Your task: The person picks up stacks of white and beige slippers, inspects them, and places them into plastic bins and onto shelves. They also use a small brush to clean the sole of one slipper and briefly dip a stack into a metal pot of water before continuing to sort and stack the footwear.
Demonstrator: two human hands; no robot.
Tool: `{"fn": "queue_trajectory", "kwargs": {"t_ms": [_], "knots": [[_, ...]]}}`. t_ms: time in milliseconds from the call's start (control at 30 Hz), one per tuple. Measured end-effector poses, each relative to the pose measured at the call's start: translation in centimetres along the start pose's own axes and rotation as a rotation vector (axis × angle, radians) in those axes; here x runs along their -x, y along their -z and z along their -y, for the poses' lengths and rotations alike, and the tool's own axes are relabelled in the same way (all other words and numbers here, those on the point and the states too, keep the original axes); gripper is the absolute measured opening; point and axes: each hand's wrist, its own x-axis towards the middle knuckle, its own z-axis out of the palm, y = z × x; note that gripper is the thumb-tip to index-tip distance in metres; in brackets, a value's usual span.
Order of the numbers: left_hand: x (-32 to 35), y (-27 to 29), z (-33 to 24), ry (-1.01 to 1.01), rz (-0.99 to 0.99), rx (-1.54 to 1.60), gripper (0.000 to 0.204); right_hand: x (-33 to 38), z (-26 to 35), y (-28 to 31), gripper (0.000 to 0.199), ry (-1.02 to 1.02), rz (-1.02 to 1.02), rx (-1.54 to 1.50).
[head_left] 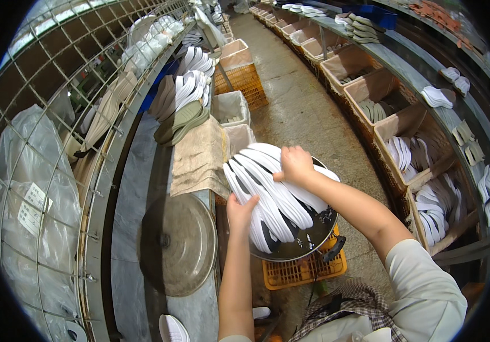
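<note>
The person stood over a round dark pan that sat on an orange crate on the floor. A fan of white soles lay heaped across the pan, spilling past its left rim. The right hand was closed on the top of the heap, fingers curled over the upper soles. The left hand was pressed against the heap's lower left edge, fingers partly hidden behind the soles, so I could not tell whether it gripped one or only steadied them.

Just left of the hands, a metal lid rested on the long bench, and a tan cloth hung over the bench edge beside the heap. Farther along the bench, more soles lay stacked in white and olive. A wire rack with plastic bags ran along the far left. Across the aisle, on the right, open bins held more white soles beneath a curved shelf.
</note>
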Motion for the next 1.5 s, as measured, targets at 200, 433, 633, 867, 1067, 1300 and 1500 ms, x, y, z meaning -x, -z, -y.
{"fn": "queue_trajectory", "kwargs": {"t_ms": [200, 433, 633, 867, 1067, 1300, 1500], "knots": [[0.2, -1.9, -2.2, -0.153, 0.035, -0.404, 0.052, 1.0, -2.9, 0.0, 0.056, -0.151, 0.032, -0.161], [0.9, -9.9, -15.8, -0.278, 0.483, -0.514, 0.055, 2.9, -9.5, 6.5, 0.055, -0.406, -0.263, -0.712], [7.6, -21.3, -20.3, -0.165, 1.091, -0.637, 0.039, 16.7, -17.8, 8.5, 0.035, -0.606, -0.252, -1.319], [22.2, -34.6, -13.7, -0.276, 1.616, -0.557, 0.037, 41.6, -23.0, 11.5, 0.063, -0.886, -0.531, -1.711], [41.2, -39.8, 1.1, -0.027, 1.263, -0.279, 0.048, 64.9, -23.5, 18.6, 0.058, -0.989, -0.832, -1.534], [66.6, -42.4, 16.2, 1.343, 1.732, -0.341, 0.046, 90.7, -20.1, 21.9, 0.040, -1.266, -1.327, -1.436], [84.2, -45.3, 21.6, 1.493, 2.006, -0.405, 0.044, 107.1, -15.0, 25.9, 0.061, -1.314, -1.495, -1.498]]}}
